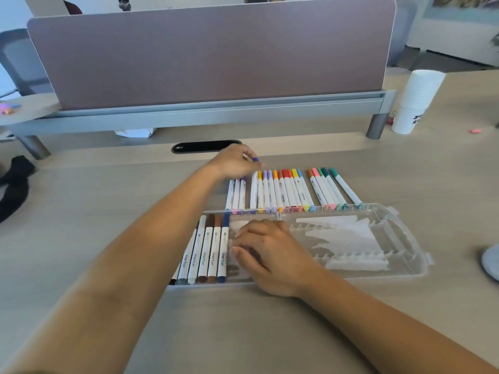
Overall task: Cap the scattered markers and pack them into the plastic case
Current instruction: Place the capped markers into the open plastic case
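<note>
Several markers in case, left end — capped

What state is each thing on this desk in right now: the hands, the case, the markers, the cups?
Plastic case: open, lying flat, mostly unfilled.
Markers in case: capped, side by side at its left end.
Markers on desk: lined up beyond the case, seemingly capped.
Left hand: gripping a blue-ended marker above the row.
Right hand: resting flat inside the case, holding nothing.
Paper cups: stacked, upright.
</note>
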Demonstrator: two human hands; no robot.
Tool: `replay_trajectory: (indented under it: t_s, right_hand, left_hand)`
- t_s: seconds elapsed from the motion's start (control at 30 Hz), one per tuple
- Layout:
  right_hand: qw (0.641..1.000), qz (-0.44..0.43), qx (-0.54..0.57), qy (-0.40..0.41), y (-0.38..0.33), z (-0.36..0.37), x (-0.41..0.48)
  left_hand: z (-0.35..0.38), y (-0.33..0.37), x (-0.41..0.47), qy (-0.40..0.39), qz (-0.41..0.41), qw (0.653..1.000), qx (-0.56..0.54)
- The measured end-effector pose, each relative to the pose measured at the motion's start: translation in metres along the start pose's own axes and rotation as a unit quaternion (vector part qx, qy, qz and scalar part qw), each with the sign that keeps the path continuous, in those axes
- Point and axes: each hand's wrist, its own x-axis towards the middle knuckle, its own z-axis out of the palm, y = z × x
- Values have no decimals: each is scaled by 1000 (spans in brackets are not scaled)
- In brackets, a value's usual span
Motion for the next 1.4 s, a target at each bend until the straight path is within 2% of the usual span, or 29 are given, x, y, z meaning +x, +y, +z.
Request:
replay_trajectory:
  t_s: [0.07, 0.17, 0.33, 0.43, 0.53, 0.6, 0.8, 1.07, 1.4]
  right_hand:
    - [1000, -4, -3, 1, 0, 0, 0]
    - [1000, -14, 4, 19, -1, -1, -1]
    - [990, -20, 13, 138, -3, 0, -5]
    - [977, -3, 22, 211, 0, 2, -5]
    - [977, -2, 23, 212, 4, 5, -3]
    - [982, -28, 16, 186, 6, 6, -2]
    - [991, -93, -7, 94, 6, 5, -3]
    - [995, -86, -6, 55, 5, 2, -2]
    - [999, -37, -7, 32, 2, 0, -1]
  left_hand:
    - [0, 5, -5, 3, -16, 994, -107]
    - [-1, 10, -12, -1, -54, 963, -262]
    - [-18, 11, -31, 33, -45, 925, -377]
    - [-30, 5, -58, -17, -47, 914, -403]
    - [-31, -6, -85, -104, -81, 918, -375]
    - [-26, -15, -97, -128, -105, 917, -364]
    - [-13, -26, -108, -127, -115, 942, -289]
    - [-13, -30, -109, -114, -83, 988, -62]
    - [-7, -34, -106, -94, -71, 993, -26]
